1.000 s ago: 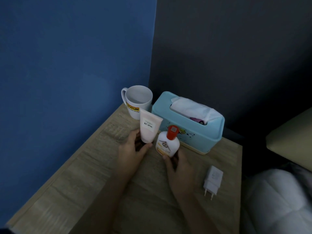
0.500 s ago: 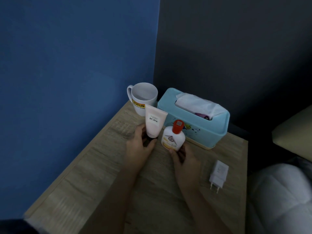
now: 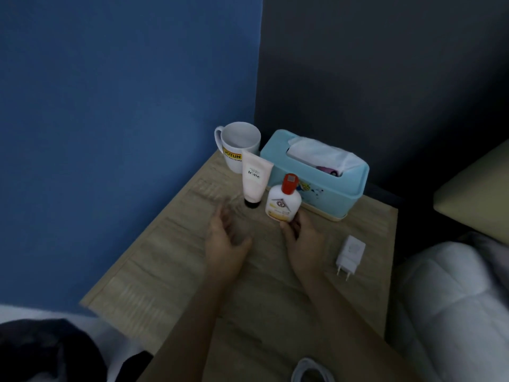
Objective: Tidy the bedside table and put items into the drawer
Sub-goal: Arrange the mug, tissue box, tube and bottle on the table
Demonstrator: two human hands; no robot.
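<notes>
My right hand grips the white bottle with the red cap near its base, upright on the wooden bedside table. My left hand hovers loose and empty, apart from the pink tube standing on its black cap. Behind them stand a white mug and a blue tissue box. A white charger lies just right of my right hand.

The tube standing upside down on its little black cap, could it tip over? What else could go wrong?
Yes, maybe. The tube balances on its narrow cap with no hand on it, and the left hand is open close by, so a bump could topple it toward the mug. The right hand grips only the bottom of the bottle, so it might slip.
</notes>
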